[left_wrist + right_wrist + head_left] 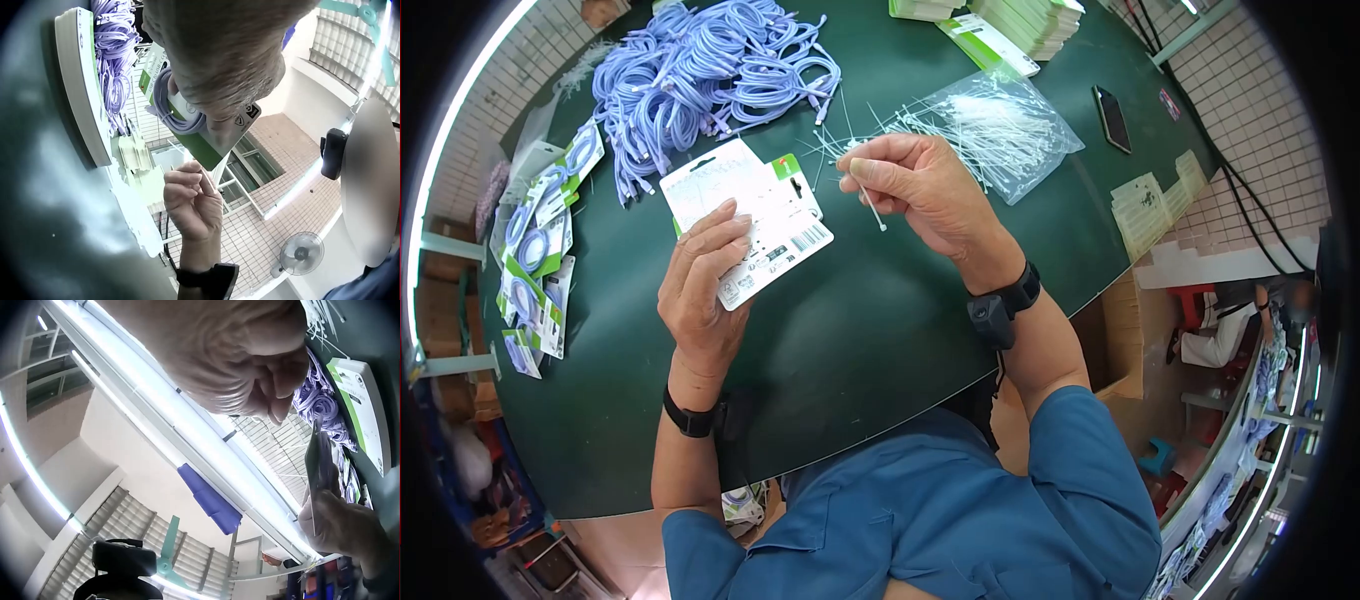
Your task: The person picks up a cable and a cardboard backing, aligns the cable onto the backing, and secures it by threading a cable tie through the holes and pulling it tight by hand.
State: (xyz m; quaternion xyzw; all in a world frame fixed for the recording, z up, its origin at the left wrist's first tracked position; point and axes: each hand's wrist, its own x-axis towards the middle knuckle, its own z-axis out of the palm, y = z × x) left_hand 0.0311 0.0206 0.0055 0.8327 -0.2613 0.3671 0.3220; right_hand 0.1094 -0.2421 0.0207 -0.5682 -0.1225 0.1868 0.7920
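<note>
My left hand (708,262) holds a printed white card (785,240) by its near side, thumb and fingers on opposite faces. The left wrist view shows a coiled purple cable (180,119) against the card's green-and-white face (209,149). To the right of the card, my right hand (935,195) pinches a thin white cable tie (873,210) between thumb and fingers, apart from the card. Beneath and behind the held card lies a stack of cards (705,183), thick-edged in the right wrist view (362,412).
A heap of purple cables (700,75) lies at the back left, with carded cables (535,250) along the left edge. Behind my right hand are loose cable ties and a plastic bag of ties (1010,130). A phone (1112,118) and more cards (1025,25) lie at the back right.
</note>
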